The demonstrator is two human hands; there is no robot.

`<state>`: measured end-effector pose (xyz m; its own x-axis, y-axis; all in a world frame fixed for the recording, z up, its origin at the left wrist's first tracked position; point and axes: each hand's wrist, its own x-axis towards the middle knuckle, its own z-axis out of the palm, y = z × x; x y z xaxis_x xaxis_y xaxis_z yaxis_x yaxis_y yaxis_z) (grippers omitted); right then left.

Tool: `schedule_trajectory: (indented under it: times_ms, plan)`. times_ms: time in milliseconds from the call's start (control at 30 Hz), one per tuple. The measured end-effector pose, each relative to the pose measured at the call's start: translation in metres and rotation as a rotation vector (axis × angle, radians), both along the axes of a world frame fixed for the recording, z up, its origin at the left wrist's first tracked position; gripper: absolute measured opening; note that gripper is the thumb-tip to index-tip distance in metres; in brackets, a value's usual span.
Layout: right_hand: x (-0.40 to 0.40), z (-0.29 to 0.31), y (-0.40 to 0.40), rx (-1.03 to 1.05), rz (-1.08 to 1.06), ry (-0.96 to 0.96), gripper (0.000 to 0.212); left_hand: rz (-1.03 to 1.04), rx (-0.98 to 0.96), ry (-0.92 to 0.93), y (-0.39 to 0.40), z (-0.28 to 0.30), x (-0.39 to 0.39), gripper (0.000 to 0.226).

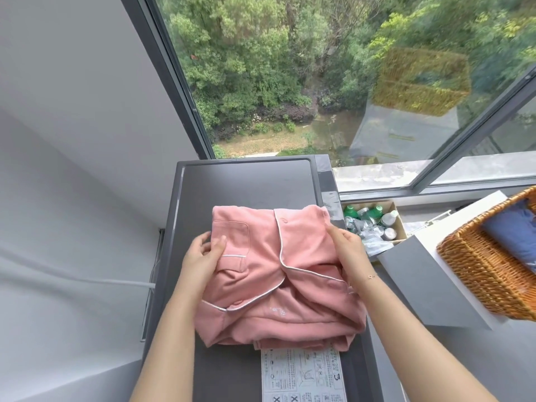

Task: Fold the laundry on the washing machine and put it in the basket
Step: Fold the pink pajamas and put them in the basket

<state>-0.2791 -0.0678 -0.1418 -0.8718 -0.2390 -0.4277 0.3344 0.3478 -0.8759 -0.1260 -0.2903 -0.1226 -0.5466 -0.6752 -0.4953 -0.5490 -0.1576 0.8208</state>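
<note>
Pink pajama top [278, 274] sits folded into a rough bundle at the centre of the frame, on the dark grey lid of the washing machine [246, 181]. White piping and a chest pocket face up.

Left hand [203, 253] is on the bundle's left edge: thumb on top of the cloth, fingers wrapped round the side, so it grips the fabric. Right hand [348, 245] lies on the right side of the bundle, fingers mostly straight, pressing down on the cloth; thin bracelet on that wrist.

A white instruction sticker [303, 372] shows on the lid at bottom centre, its upper edge tucked under the bundle.

Wicker basket [478, 274] is at the right edge of the frame, standing on a grey-and-white box [429, 280], well apart from the bundle. Folded blue cloth [510, 233] is already inside it.

Between machine and box, a cardboard box of bottles [374, 221]. Window [319, 76] with trees fills the upper half.
</note>
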Motion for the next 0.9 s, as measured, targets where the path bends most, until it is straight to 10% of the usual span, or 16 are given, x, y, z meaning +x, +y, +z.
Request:
schedule_trajectory:
  times_ms: [200, 533, 900]
  plan:
    - [0.041, 0.009, 0.033, 0.376, 0.332, 0.231, 0.036, -0.124, -0.203, -0.149, 0.034, -0.002, 0.038, 0.022]
    - [0.054, 0.002, 0.029, 0.627, 0.097, 0.300, 0.048, -0.012, -0.390, -0.202, 0.052, -0.014, 0.033, 0.035]
    - [0.077, 0.010, 0.046, 0.289, 0.140, 0.271, 0.024, -0.023, -0.123, -0.242, 0.048, -0.015, 0.054, 0.067]
